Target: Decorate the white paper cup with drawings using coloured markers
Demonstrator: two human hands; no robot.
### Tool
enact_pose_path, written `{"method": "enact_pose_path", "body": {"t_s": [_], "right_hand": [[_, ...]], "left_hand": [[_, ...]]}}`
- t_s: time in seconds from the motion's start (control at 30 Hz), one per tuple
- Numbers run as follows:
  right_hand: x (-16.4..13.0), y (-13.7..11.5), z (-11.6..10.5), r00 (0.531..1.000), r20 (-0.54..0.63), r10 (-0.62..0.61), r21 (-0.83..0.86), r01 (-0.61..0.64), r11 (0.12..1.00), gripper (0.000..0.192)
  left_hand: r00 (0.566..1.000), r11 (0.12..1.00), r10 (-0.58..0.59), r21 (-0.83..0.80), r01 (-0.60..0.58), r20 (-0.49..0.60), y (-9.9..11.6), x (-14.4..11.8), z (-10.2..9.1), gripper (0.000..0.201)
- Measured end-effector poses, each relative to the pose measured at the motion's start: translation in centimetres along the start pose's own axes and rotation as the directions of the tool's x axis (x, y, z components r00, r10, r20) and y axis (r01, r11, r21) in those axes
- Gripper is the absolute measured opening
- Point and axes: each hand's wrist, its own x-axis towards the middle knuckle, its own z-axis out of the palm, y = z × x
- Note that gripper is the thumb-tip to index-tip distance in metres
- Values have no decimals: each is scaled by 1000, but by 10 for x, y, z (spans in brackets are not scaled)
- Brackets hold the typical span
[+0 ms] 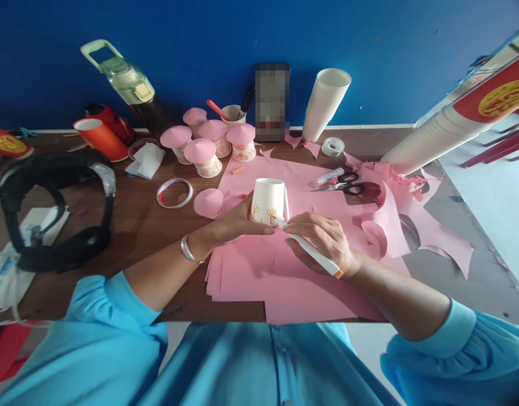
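1. Steadying an upturned white paper cup (268,200) on a spread of pink paper sheets (285,276), a person in blue sleeves works at a brown table (136,225); the cup stands mouth down, base up, near the middle of the sheets.

2. Left hand (238,223) wraps the cup's lower left side, fingers curled along the rim where it meets the paper, thumb toward the front; the hold is closed on the cup.

3. Right hand (322,239) is closed around a white marker (312,254) with an orange end. The marker's long axis runs diagonally, from the orange end at lower right, by the wrist, up and left to a tip that meets the cup's lower right edge, just beside small orange drawings on the wall.

4. The cup lies up and to the left of the right-hand grip and directly against the left hand, which is the nearer of the two.

5. Behind, well apart, stand four finished cups with pink caps (209,146), a stack of white cups (325,104), a tape roll (333,146), scissors (346,183) and a loose pink circle (209,203); black headphones (52,208) lie at far left.
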Motion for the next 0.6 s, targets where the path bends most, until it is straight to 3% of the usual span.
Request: {"method": "enact_pose_path", "body": {"t_s": [0.6], "right_hand": [[0, 0, 0, 999, 12, -38, -16, 39, 999, 25]], "left_hand": [[999, 999, -29, 18, 29, -18, -1, -1, 1, 69]]}}
